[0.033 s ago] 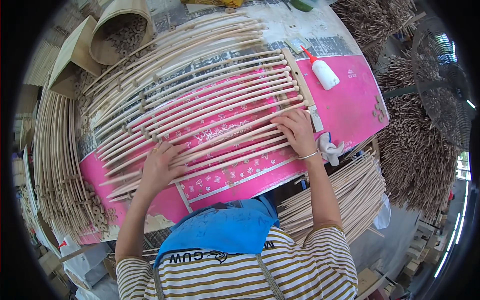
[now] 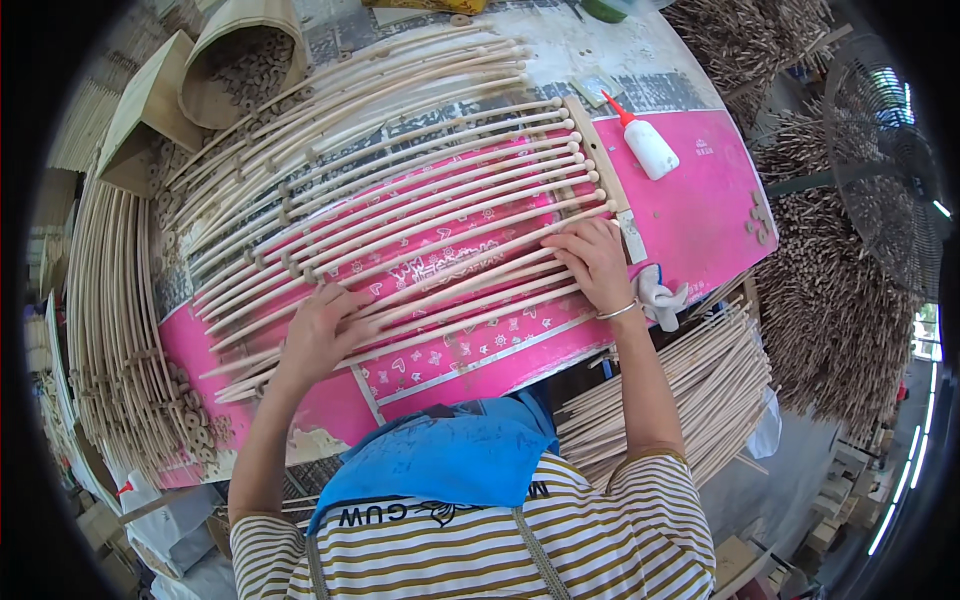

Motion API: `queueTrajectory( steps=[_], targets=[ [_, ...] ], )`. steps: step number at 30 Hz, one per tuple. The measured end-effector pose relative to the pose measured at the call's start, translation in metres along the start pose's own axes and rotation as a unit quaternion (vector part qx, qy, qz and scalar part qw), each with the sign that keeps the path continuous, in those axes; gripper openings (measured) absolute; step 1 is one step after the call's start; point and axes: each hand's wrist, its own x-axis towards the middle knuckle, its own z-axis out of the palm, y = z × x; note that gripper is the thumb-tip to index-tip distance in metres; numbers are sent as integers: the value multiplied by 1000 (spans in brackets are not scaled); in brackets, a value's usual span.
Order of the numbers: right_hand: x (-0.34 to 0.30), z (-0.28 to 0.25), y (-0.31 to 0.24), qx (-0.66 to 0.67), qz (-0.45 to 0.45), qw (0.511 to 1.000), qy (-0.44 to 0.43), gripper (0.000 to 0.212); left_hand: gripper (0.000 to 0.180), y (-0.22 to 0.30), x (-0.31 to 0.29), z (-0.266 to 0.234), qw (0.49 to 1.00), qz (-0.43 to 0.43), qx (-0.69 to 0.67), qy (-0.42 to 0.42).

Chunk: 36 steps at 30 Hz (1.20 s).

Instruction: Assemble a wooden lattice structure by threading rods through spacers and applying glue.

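Observation:
Long thin wooden rods [image 2: 440, 200] lie side by side across the pink sheet [image 2: 690, 215], most with a small ball at the right end. Those ball ends line up along a pale wooden strip [image 2: 598, 160]. Near the rods' left part, my left hand [image 2: 322, 328] is closed round a rod, its fingertips partly hidden. My right hand [image 2: 592, 260] has its fingers bent over the same group of rods close to the strip's lower end, closed on a rod. Small wooden rings [image 2: 290, 268] sit on several rods just beyond my left hand.
A white glue bottle [image 2: 650, 150] with a red nozzle lies right of the strip. A white cloth [image 2: 662, 298] is beside my right wrist. A round wooden tub [image 2: 245, 75] of rings stands far left. Bundled rods [image 2: 680, 385] lie below the table edge; a fan [image 2: 885, 170] stands right.
My left hand has shifted slightly left, with its fingers drawn in a little, and the rod ends beside it have moved slightly. My right hand stays in place.

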Motion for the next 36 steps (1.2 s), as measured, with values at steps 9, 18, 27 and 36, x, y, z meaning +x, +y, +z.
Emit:
queueTrajectory(
  steps=[9, 18, 27, 36],
  targets=[
    [-4, 2, 1, 35, 15, 999, 15, 15, 29, 6, 20, -8, 1000, 10, 8, -19],
    [1, 9, 6, 69, 46, 996, 26, 14, 46, 1, 16, 0, 989, 63, 127, 52],
    [-21, -11, -7, -1, 146, 963, 226, 15, 53, 6, 6, 10, 973, 92, 173, 123],
    [-78, -10, -43, -25, 153, 975, 158, 29, 73, 15, -38, 40, 970, 148, 182, 62]
  ],
)
